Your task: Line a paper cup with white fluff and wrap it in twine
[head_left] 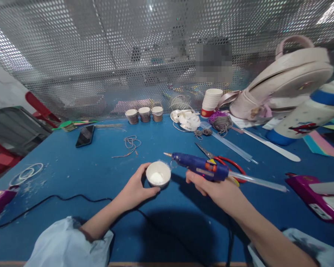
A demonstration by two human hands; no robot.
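My left hand is wrapped around a small white paper cup that stands on the blue table. My right hand grips a blue glue gun with a clear glue stick poking out of its back. The gun's metal nozzle points left, just above and to the right of the cup's rim. A black cable runs across the table under my left arm.
Red-handled scissors lie just behind the glue gun. At the back stand three small cups, a stack of paper cups, ribbon, yarn, a phone and a pale bag. A purple glue gun lies at right, another at far left.
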